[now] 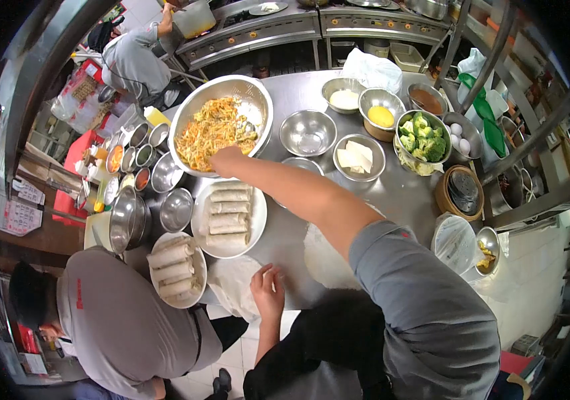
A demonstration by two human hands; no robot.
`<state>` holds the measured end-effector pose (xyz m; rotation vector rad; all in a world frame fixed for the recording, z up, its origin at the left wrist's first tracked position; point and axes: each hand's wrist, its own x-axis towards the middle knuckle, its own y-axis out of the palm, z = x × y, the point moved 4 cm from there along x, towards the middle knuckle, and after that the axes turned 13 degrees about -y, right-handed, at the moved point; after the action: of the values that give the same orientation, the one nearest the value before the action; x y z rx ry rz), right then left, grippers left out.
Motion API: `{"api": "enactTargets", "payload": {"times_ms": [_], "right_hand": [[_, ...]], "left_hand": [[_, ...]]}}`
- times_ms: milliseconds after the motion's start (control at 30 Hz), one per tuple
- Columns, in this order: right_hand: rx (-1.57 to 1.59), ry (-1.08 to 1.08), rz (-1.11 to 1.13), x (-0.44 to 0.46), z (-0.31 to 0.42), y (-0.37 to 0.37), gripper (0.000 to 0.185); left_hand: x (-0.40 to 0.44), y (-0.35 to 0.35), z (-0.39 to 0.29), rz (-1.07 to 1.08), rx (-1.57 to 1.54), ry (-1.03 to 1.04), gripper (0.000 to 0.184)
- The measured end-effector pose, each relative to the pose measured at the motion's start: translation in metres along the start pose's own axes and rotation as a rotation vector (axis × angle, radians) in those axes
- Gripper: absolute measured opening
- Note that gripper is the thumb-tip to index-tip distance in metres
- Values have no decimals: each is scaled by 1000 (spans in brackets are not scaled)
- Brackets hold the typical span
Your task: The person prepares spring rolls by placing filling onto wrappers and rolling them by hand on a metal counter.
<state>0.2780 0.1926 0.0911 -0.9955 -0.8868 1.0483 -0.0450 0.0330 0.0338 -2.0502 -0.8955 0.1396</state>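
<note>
Right hand (229,160): dipped into the shredded food mix (210,127) at the near side of a large steel bowl (258,97); its fingertips are hidden, so whether they are apart or clamped on the mix cannot be told. Left hand (268,291): near the table's front edge, fingers loosely curled, a little apart, closed on nothing visible. Round plate (259,223), with pale rolls (229,207): just beside the large bowl; strands dropped from an overfull right hand could land on the rolls. Right forearm (298,190): reaches across the table, partly covering a small steel bowl (301,163); a low or hasty withdrawal might catch its rim and tip it. Pale sheet (331,257), thin-looking, lying flat under the right arm: a wet drip could soften it, a dragging sleeve (391,257) could crease or tear it. Second pale piece (231,283), cloth or wrapper, uncertain which: lies at the front edge, beside the left hand; a brush of that hand might pull it off. Oval plate (201,275), with further rolls (175,267): close to the back of a co-worker (135,320); a sudden turn or step backward could jolt it, and the rolls might slide.
</note>
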Motion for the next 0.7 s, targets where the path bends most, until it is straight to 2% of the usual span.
{"api": "enactTargets", "payload": {"times_ms": [100,200,333,433,533,600,633,700], "right_hand": [[-42,104,42,14,-8,-1,22],[-55,378,227,19,-31,-8,24],[-24,340,188,-3,-58,-35,28],[113,513,56,-8,-88,-58,29],[-214,502,-263,-9,-111,-68,30],[-192,419,-104,-8,-118,-79,29],[-180,378,-22,-8,-120,-83,29],[-147,369,-70,3,-137,-85,28]], "left_hand": [[5,0,-9,27,-39,3,23],[7,-1,-4,42,-53,1,26],[17,-2,4,79,-66,-10,27],[33,0,1,92,-77,5,23],[62,2,-6,50,-137,52,20],[96,1,-8,-31,-199,79,22],[117,0,-5,-52,-320,-10,21],[162,-3,6,-84,-493,-196,31]]}}
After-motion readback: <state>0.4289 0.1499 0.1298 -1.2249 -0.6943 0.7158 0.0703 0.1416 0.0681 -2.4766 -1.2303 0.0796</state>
